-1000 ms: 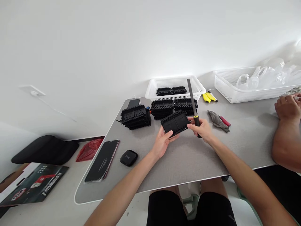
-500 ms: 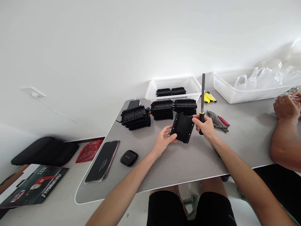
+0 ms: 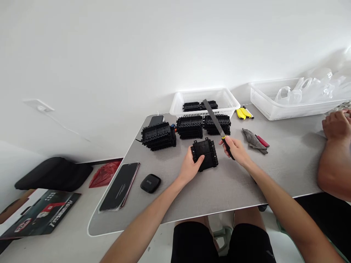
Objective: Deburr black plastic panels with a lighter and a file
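Observation:
My left hand [image 3: 190, 164] grips a flat black plastic part [image 3: 207, 155] with toothed edges, its thumb across the face and its other fingers hidden behind. To the right, my right hand [image 3: 236, 150] is wrapped round the black handle of a file [image 3: 215, 118], whose grey blade slants up to the left. The file and the plastic part are apart. Beyond them stand stacks of similar black parts: a left stack [image 3: 158, 136], a middle stack [image 3: 189, 127] and a right stack [image 3: 222, 125], the last partly behind the file.
A white basket [image 3: 179, 107] holds more black parts; another white basket [image 3: 287, 111] holds plastic bags. Yellow-handled tools [image 3: 242, 113], a grey cloth [image 3: 253, 140] and a red tool [image 3: 262, 141] lie rightward. Left are a phone [image 3: 120, 187] and black case [image 3: 150, 183]. A co-worker's arm [image 3: 336, 157] rests at right.
My right hand has let go of the part's edge and tipped the file from upright to leaning left. The part has turned and shifted slightly left in my left hand.

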Demonstrator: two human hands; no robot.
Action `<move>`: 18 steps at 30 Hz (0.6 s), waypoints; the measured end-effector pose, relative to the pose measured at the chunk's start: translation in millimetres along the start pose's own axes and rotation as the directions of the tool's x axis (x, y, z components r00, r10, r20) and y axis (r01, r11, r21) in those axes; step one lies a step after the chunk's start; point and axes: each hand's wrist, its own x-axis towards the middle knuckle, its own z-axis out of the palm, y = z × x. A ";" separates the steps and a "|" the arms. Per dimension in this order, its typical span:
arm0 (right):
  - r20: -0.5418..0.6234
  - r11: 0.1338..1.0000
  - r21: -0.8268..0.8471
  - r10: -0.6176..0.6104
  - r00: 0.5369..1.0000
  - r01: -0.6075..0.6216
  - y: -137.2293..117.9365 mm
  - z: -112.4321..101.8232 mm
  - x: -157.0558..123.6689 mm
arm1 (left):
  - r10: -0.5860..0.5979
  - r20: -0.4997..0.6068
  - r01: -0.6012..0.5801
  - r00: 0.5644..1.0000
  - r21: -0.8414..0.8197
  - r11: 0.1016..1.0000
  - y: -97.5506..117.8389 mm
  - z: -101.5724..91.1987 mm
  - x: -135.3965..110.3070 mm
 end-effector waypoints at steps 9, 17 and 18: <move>0.196 0.827 -0.538 -0.064 0.979 0.162 -12.0 7.0 -12.5 | 0.053 -0.102 -0.051 0.993 0.018 0.999 0.5 -5.4 3.7; 0.097 0.726 -0.678 -0.070 0.993 0.117 -12.0 -0.3 -10.5 | 0.034 -0.149 -0.034 0.988 0.003 0.999 -5.3 -6.3 5.9; 0.097 0.732 -0.671 -0.071 0.993 0.118 -12.8 -0.6 -10.8 | 0.030 -0.150 -0.029 0.988 0.007 1.000 -5.4 -6.6 6.0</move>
